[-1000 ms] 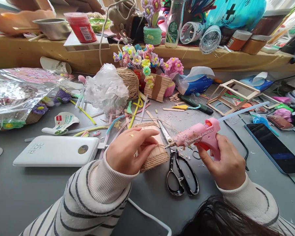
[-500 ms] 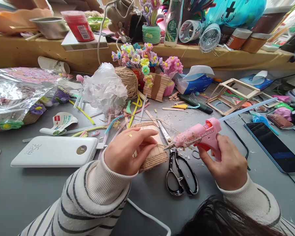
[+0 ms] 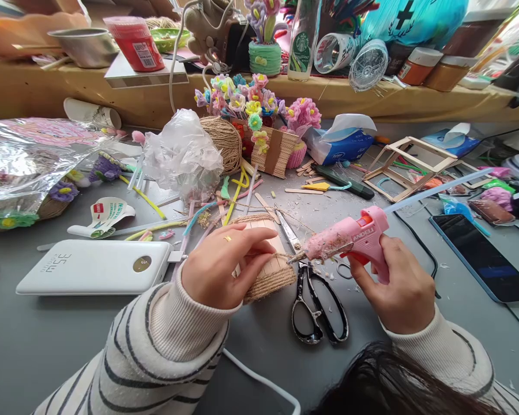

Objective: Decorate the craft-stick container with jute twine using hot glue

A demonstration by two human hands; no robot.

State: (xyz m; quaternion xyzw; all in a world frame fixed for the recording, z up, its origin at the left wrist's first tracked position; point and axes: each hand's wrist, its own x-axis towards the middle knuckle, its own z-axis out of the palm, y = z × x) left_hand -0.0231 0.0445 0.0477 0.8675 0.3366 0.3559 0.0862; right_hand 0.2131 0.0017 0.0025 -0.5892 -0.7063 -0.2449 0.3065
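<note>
My left hand is closed around a small basket of ice-cream sticks wrapped with jute twine, which lies on its side on the grey table. My right hand grips a pink glue gun by its handle, a finger at the trigger. Its nozzle points left and touches the basket's twine-wrapped edge. A clear glue stick juts out behind the gun. Black-handled scissors lie open just below the nozzle, between my hands.
A white power bank lies left of my hand. Behind it are a twine ball, a crumpled plastic bag, pipe-cleaner flowers and loose sticks. A stick frame and a phone lie to the right. A cluttered wooden shelf runs along the back.
Hands, glue gun and basket hold nearly the same pose. The view has shifted slightly, and the nozzle has closed in a little on the basket.
</note>
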